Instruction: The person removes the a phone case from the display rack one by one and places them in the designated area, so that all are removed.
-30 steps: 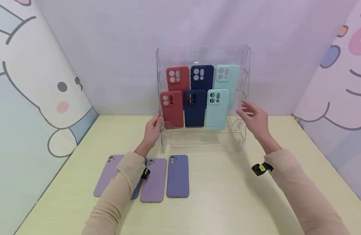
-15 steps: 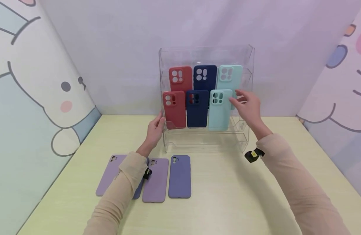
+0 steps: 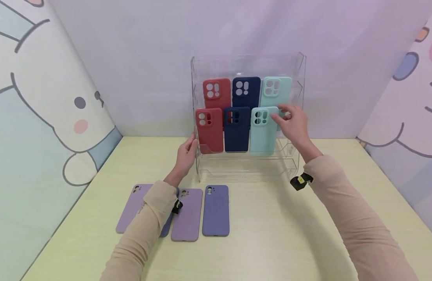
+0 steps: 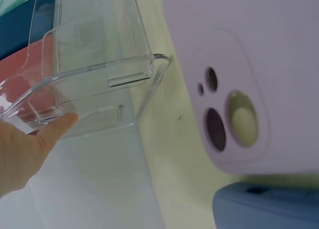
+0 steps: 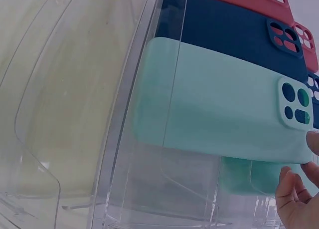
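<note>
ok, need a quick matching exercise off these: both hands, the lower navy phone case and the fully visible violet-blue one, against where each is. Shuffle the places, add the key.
Things
1. Left hand
2. Right hand
3. Lower navy case
4. Violet-blue case, the fully visible one

Places
A. Flat on the table
B. At the top right corner of the lower mint case
C. Middle of the lower row of cases
D. At the left edge of the clear rack

Pairs: 1-D, 2-B, 3-C, 4-A
</note>
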The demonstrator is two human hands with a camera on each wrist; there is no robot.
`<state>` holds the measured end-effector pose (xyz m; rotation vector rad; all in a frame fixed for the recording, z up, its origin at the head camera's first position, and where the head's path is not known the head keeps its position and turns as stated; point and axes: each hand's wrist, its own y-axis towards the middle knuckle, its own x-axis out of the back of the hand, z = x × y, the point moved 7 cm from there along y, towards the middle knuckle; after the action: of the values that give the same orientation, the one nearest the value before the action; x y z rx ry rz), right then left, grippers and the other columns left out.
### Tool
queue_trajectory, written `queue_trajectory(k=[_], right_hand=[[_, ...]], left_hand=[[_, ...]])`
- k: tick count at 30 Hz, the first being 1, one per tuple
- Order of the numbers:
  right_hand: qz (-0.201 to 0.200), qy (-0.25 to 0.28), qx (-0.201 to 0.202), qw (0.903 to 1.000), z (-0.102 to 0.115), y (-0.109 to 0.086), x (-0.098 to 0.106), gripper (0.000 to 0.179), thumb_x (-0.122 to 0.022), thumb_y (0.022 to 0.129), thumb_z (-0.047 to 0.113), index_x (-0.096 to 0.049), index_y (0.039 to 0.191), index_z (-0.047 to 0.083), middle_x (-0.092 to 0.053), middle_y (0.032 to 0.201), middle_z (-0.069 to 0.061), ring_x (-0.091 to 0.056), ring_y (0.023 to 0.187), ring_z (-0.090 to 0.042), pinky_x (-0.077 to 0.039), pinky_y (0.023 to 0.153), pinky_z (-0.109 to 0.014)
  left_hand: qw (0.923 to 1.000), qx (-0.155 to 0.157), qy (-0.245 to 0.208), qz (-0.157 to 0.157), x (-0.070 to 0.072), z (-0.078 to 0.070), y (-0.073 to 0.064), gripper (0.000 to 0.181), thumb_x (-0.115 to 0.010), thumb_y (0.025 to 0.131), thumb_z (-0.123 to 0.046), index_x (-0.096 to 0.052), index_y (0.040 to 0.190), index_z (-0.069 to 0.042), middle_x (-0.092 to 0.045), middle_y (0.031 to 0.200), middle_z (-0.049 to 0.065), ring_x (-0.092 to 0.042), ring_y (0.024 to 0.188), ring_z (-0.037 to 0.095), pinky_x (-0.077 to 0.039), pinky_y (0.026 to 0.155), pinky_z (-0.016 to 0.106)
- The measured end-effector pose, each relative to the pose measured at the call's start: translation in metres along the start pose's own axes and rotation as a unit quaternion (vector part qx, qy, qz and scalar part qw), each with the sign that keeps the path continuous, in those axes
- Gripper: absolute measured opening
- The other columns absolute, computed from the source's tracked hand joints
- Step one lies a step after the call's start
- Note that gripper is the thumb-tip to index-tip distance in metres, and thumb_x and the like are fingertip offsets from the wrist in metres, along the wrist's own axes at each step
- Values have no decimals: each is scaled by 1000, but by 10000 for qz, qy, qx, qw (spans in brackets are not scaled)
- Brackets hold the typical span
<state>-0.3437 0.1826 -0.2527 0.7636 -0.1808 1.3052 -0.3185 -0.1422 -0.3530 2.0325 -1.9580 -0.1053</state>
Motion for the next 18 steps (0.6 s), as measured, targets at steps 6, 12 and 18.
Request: queue_trajectory(k=[6, 12, 18], right_hand=[[-94, 431, -37, 9990, 0, 0, 5, 28, -61, 88, 19, -61, 108, -1, -63, 104, -17, -58, 86, -11, -47, 79, -26], [-196, 674, 6, 9975, 1, -2, 9, 28, -61, 88, 18, -63, 107, -3, -65, 103, -18, -59, 79, -2, -49, 73, -20], [-620, 877, 171, 9941, 17, -5, 20, 28, -62, 87, 18, -64, 105, -3, -67, 96, -12, -58, 74, 1, -48, 70, -16]], left_hand=[[10000, 70, 47, 22, 0, -1, 0, 44, -40, 98, -20, -32, 141, -12, -42, 138, 5, -35, 55, 9, -33, 50, 18], [9999, 87, 27, 126, -1, -13, -6, 44, -39, 98, -17, -31, 141, -8, -42, 138, 8, -35, 55, 8, -33, 50, 18], [10000, 75, 20, 47, 0, -1, -1, 44, -40, 98, -20, -32, 141, -11, -46, 134, 7, -36, 56, 9, -33, 50, 18]])
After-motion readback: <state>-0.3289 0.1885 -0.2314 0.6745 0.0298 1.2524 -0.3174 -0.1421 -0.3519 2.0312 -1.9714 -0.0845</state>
